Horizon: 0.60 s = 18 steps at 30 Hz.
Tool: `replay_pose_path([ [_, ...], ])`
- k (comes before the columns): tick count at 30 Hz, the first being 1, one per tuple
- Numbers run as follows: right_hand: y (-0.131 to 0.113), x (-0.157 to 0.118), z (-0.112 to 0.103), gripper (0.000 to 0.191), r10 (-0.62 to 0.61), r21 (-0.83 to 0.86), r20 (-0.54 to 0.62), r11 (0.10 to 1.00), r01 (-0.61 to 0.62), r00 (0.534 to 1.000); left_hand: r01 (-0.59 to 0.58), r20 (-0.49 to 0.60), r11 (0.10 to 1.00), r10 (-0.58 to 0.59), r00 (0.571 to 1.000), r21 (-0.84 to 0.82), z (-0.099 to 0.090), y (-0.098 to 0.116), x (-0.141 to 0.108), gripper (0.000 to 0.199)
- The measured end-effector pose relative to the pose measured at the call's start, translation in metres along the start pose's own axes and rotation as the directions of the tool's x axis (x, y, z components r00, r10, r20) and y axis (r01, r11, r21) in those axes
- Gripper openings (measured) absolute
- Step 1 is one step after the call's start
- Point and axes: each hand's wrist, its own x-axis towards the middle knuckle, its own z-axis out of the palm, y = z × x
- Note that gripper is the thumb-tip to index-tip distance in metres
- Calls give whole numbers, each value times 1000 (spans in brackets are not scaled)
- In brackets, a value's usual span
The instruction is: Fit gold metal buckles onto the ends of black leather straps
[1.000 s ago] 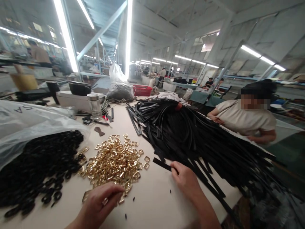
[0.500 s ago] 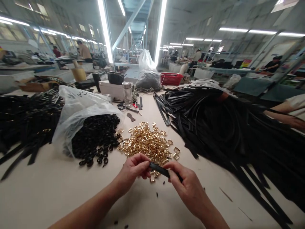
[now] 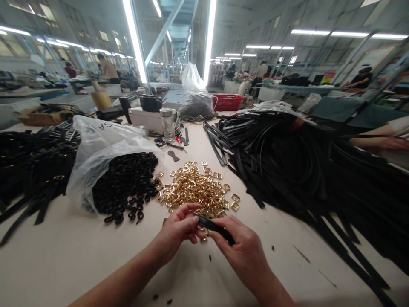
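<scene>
A black strap [image 3: 212,226] is held in front of me, slightly bent, between both hands. My left hand [image 3: 182,226] pinches its left end between thumb and fingers. Around its right part my right hand [image 3: 238,243] is closed, thumb below and fingers above. Just beyond the hands lies a heap of gold buckles [image 3: 194,187]. Left of the heap, small black rings [image 3: 124,187] spill from a clear plastic bag [image 3: 96,149]. A large pile of black straps [image 3: 287,157] covers the right side.
On the pale table [image 3: 105,256] stand a glass jar [image 3: 168,125], a white box [image 3: 145,119] and a red basket [image 3: 227,102]. More black straps [image 3: 47,187] lie at the left. Another person's arm [image 3: 377,141] is at the far right.
My right hand has moved left along the strap, closer to my left hand. The strap between them now bows more. The view has shifted slightly.
</scene>
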Motion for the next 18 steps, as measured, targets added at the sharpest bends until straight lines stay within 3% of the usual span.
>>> replay_pose_path([
  [7,0,0,0,9,-1,84,23,996,-1,1000,9,54,999,-7,999,-31,-1,-1,-3,54],
  [12,-1,2,1,12,-4,83,23,997,3,1000,22,118,1000,-23,993,10,-1,-1,-3,45],
  [15,3,-3,-1,13,-30,36,31,999,29,999,-54,138,988,34,990,144,-3,1,-1,28],
  [18,9,-9,-1,12,-127,10,4,992,127,992,-247,139,917,213,967,313,-2,-3,-5,23],
])
